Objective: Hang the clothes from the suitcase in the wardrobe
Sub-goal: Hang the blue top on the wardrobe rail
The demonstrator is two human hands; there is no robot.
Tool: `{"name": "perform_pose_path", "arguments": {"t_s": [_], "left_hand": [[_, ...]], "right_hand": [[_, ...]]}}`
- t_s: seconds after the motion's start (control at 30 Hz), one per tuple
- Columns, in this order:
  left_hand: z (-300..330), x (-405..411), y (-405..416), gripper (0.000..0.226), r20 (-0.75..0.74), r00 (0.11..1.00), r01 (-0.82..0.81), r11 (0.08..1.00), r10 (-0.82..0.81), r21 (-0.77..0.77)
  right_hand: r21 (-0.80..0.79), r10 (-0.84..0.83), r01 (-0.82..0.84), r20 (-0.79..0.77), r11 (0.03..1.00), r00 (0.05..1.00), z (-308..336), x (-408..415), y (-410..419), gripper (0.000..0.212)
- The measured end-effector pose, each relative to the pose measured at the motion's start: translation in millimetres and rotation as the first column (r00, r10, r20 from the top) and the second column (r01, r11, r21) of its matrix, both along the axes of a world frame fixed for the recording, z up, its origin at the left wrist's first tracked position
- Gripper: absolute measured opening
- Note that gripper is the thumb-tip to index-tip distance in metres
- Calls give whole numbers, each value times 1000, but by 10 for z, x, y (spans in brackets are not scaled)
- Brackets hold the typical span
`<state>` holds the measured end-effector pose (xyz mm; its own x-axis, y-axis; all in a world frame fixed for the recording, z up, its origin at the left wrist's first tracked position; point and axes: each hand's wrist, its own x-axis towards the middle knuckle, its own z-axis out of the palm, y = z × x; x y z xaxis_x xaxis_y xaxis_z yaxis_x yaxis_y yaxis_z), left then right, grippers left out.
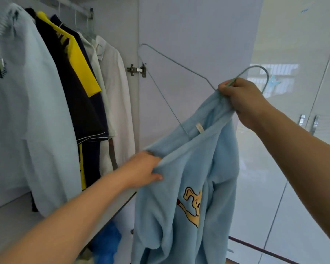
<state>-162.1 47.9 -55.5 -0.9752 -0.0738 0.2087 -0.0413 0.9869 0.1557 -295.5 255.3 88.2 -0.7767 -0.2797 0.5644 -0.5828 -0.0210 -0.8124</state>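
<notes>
Right hand (pixel 242 100) pinches wire hanger (pixel 171 60) at two o'clock; left hand (pixel 143 168) grips the soft, floppy fleece top (pixel 189 168) at its shoulder.

Fleecy cloth garment (pixel 191 168); thin wire hanger (pixel 171 59); glossy door (pixel 189 35).

We note a crumpled blue bag (pixel 107 239) low down, under the hanging rail. To the right stand glossy white doors (pixel 293 44), a bright window reflection (pixel 274 71) across them. Two chrome handles (pixel 302 120) sit side by side at mid-height. A dark strip (pixel 255 246) runs along the bottom right.
</notes>
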Motion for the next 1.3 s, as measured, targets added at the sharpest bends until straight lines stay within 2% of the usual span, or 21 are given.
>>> {"name": "perform_pose_path", "arguments": {"t_s": [0.07,0.13,0.2,0.27,0.33,0.37,0.43,0.5,0.6,0.7,0.73,0.83,0.9,0.93,0.97,1.03,1.1,1.13,1.17,1.23,1.3], "left_hand": [[233,194,-242,22,-118,993,-16,992,2,-122],[525,402,-452,20,-191,982,-79,920,5,-383],[785,590,-609,21,-172,983,-153,832,71,-532],[965,729,-725,24,-140,980,-198,794,142,-574],[1100,843,-772,28,-120,977,-215,784,179,-582],[1158,863,-764,28,-114,976,-217,771,186,-599],[1246,909,-746,27,-116,969,-241,744,217,-623],[1301,914,-670,24,-203,962,-263,806,181,-530],[1275,796,-457,24,-385,914,-229,944,124,-239],[1156,633,-300,20,-391,910,-117,990,137,73],[1118,619,-287,18,-380,916,-89,988,131,125],[1104,679,-409,21,-415,901,-85,989,127,119],[1169,817,-584,20,-503,839,-168,978,209,125],[1216,899,-696,20,-546,800,-213,969,248,128],[1266,971,-794,20,-574,772,-256,960,274,114],[1329,1059,-898,20,-588,759,-302,951,281,65],[1366,1080,-911,23,-610,743,-306,950,275,56],[1392,1091,-912,25,-639,716,-307,949,279,70],[1428,1107,-912,27,-672,681,-308,946,290,96],[1547,1167,-949,28,-722,608,-309,936,329,166],[1672,1238,-987,29,-739,572,-315,927,357,204]], "right_hand": [[43,81,-81,-7,996,997,-33,-33,19,17],[243,133,-109,-86,964,987,-75,-2,-3,15],[495,172,-55,-194,867,966,-112,49,-39,13],[672,209,30,-272,740,939,-144,99,-133,13],[781,269,67,-293,621,918,-192,160,-267,15],[803,290,68,-292,593,911,-217,184,-322,17],[792,314,54,-302,608,900,-238,259,-474,16],[756,338,28,-325,655,883,-222,397,-638,12],[693,362,-36,-331,720,871,-167,640,-907,14],[623,375,-102,-325,775,868,-98,848,-1090,17],[611,384,-117,-327,783,863,-80,883,-1121,18],[556,346,-133,-297,821,890,-64,802,-1123,12],[534,201,-39,-249,844,947,-51,613,-1058,10],[496,106,-2,-182,869,978,-41,506,-1025,14],[424,50,-24,-50,905,998,-30,425,-986,18],[191,170,-220,248,957,954,1,399,-963,17],[77,389,-433,321,898,863,24,451,-988,18],[114,462,-507,279,855,842,29,472,-1003,19],[229,485,-521,197,822,852,15,498,-1008,20],[485,433,-372,-15,792,901,-25,534,-1023,20],[566,368,-220,-161,795,916,-30,566,-1067,19]]}}
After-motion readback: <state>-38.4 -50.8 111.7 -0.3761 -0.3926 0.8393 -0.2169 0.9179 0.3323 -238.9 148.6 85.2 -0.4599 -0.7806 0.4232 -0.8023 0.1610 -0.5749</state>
